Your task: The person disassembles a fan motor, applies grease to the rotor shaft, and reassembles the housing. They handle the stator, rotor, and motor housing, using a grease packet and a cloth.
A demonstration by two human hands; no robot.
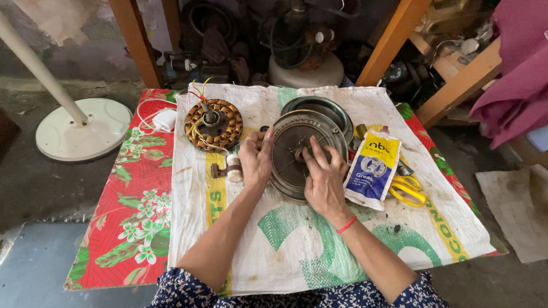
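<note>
Fan motor's already apart: left hand (255,161) curled around the rim of the round metal cover (297,154) on the white sack (297,251), right hand (323,178) fingers spread flat near its hub, copper-wound stator (214,124) set aside, grease pouch (374,167) beside it, reassembly not started I'd guess.

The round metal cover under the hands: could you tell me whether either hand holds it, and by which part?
The left hand steadies the cover at its left rim; the right hand rests fingers on its face near the hub.
</note>
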